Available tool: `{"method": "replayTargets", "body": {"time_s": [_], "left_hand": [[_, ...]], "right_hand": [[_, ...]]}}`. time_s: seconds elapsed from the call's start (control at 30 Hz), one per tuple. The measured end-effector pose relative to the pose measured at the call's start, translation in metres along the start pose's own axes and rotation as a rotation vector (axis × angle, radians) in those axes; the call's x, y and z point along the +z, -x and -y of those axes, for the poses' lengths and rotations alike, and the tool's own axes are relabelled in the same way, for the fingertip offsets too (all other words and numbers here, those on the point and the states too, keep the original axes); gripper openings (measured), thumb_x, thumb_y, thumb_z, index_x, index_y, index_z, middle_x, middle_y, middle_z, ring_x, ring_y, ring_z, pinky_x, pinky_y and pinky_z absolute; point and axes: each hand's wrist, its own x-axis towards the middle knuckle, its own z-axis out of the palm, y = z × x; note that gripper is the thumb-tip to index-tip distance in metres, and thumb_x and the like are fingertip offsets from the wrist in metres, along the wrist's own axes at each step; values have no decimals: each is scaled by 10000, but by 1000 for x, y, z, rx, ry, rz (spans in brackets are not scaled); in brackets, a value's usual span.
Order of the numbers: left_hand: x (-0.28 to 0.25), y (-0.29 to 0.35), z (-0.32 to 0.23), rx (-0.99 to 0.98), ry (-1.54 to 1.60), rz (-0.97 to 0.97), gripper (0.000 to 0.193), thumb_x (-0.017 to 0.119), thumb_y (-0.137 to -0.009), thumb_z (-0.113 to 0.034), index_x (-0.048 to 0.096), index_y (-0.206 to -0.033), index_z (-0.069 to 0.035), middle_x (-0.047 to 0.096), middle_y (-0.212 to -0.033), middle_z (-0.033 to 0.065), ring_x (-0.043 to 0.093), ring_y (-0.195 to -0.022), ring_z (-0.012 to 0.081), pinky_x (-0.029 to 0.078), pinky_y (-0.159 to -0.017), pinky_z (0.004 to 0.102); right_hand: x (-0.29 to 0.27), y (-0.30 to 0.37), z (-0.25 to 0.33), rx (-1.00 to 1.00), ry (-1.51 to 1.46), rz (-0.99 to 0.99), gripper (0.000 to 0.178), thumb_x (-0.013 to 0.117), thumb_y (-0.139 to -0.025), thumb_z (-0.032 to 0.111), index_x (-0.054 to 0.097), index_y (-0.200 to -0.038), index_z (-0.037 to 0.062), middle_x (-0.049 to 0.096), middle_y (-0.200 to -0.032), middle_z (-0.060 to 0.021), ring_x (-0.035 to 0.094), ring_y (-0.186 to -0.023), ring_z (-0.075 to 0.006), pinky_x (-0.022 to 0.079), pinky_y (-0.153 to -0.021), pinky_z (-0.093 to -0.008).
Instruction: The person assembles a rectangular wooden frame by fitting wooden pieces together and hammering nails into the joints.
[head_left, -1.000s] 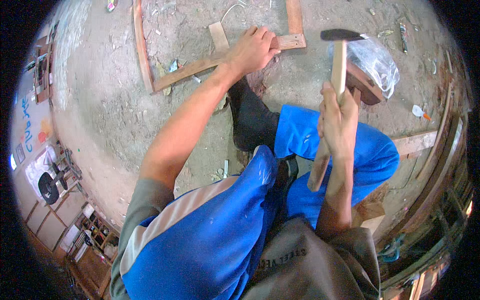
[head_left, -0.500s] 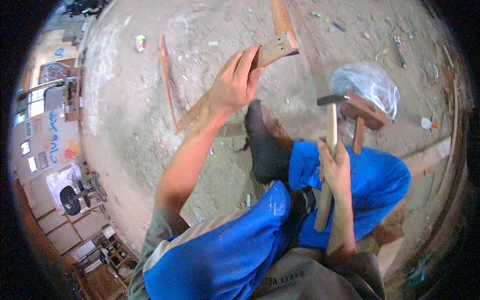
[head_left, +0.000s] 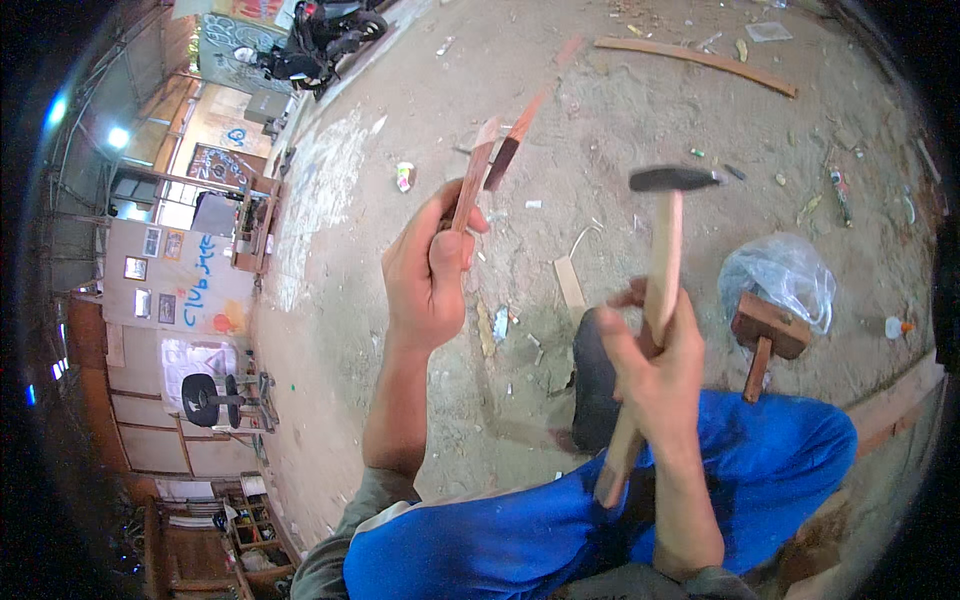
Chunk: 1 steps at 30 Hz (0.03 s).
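My left hand is closed around a short flat piece of wood, held up and seen nearly edge-on. Just beyond it runs a long thin wooden strip with a dark end; whether the two are joined here I cannot tell. A small thin grey bit shows beside the short piece, too small to name. My right hand grips a hammer by its pale wooden handle, about midway. Its dark metal head points up, apart from the wood.
By my right knee lies a wooden mallet against a clear plastic bag. A long wooden strip and scraps lie on the dusty floor. To the left stand an office chair and a motorcycle.
My view has swung left and up. The wood in my left hand has turned from its nail-dotted face to its edge. The hammer stays in my right hand, still held upright.
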Motion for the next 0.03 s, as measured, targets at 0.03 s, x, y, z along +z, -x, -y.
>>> {"method": "replayTargets", "body": {"time_s": [0.03], "left_hand": [[-1, 3, -14, -68, 27, 7, 523, 380, -1082, -425, 592, -1196, 39, 587, -951, 53, 469, -707, 66, 367, -605, 235]], "right_hand": [[3, -3, 21, -33, 58, 28, 406, 779, -895, 268, 600, -1161, 18, 625, -793, -34, 555, -687, -102, 446, -602, -249]]}}
